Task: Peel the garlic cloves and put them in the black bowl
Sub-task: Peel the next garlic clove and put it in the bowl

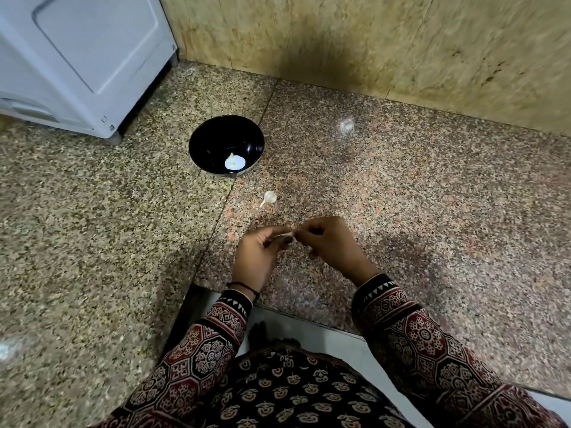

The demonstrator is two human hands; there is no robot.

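Garlic clove (289, 235) is sitting nearest, pinched between both hands just above the worktop (401, 196) — the left hand (262, 254) is curling its fingers round one end while the right hand (327, 242) is nipping the pale skin at the other, so its long axis is running roughly side to side. Just beyond, one loose clove (269, 198), seemingly unpeeled, is lying on the stone with its tail pointing back toward the person. Farther off, ahead and leftward, one black bowl (216, 131) is holding a single peeled clove (234, 162) — the left hand is sitting nearer to it. Three cloves are showing in all.
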